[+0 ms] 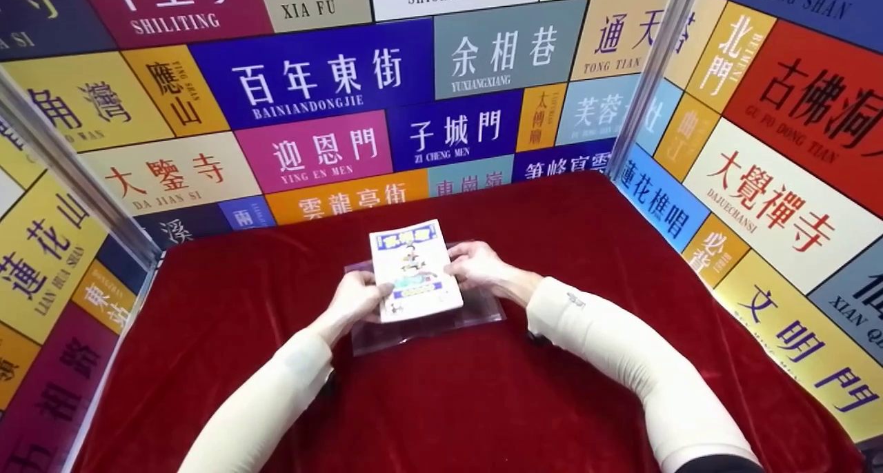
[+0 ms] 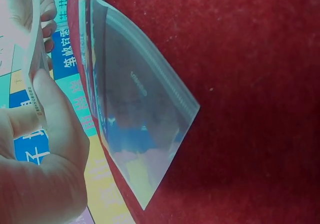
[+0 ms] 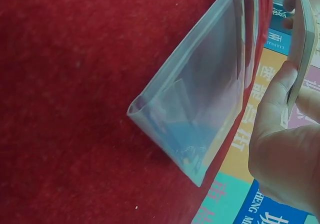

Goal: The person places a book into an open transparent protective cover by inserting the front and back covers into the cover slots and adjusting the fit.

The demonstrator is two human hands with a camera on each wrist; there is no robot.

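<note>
A thin booklet (image 1: 414,269) with a colourful cartoon cover is held just above the red table by both hands. My left hand (image 1: 359,300) grips its lower left edge, thumb on the cover; the booklet (image 2: 35,59) shows edge-on in the left wrist view. My right hand (image 1: 476,265) pinches its right edge, and in the right wrist view my thumb lies on the booklet (image 3: 302,39). Under the booklet a clear plastic zip bag (image 1: 428,325) lies flat on the cloth; the zip bag (image 2: 142,119) in the left wrist view and the zip bag (image 3: 200,109) in the right wrist view look empty.
A red velvet cloth (image 1: 483,404) covers the table. Panels printed with coloured Chinese street-name signs wall it in at the back (image 1: 331,107), the left (image 1: 48,266) and the right (image 1: 772,176). A metal post (image 1: 648,80) stands at the back right corner.
</note>
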